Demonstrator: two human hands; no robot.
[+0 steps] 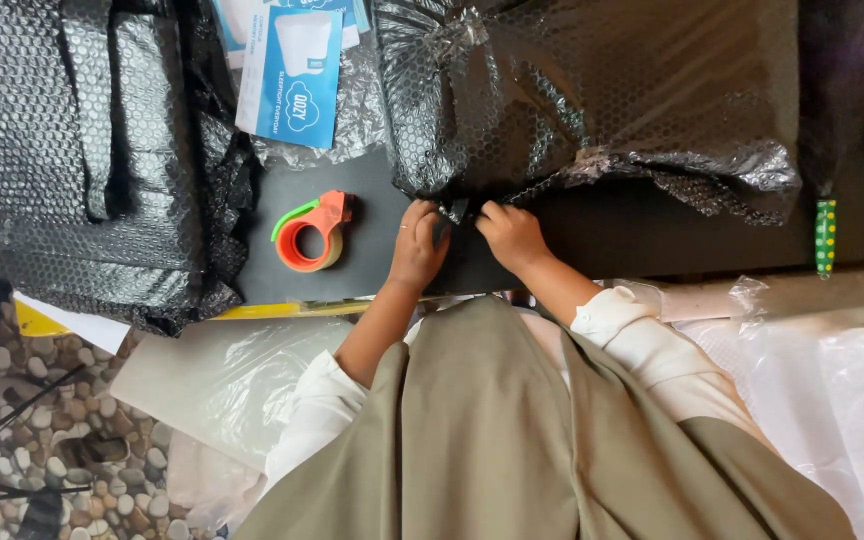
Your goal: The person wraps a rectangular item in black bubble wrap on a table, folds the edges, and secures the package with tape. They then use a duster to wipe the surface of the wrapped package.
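Nearest the camera: the person's olive garment and white sleeves. Left hand (418,246) and right hand (512,236) meet at the near edge of the black work surface (592,235), fingers curled and pinching a fold of black bubble wrap at the near left corner of the big wrapped parcel (592,95). Parcel looks fully covered; this corner appears not yet taped. Orange tape dispenser (312,232) lies just left of the hands, untouched. A second black wrapped bundle (82,150) sits at the left edge.

An orange tape dispenser (314,232) lies beside a blue-and-white product card (290,75).
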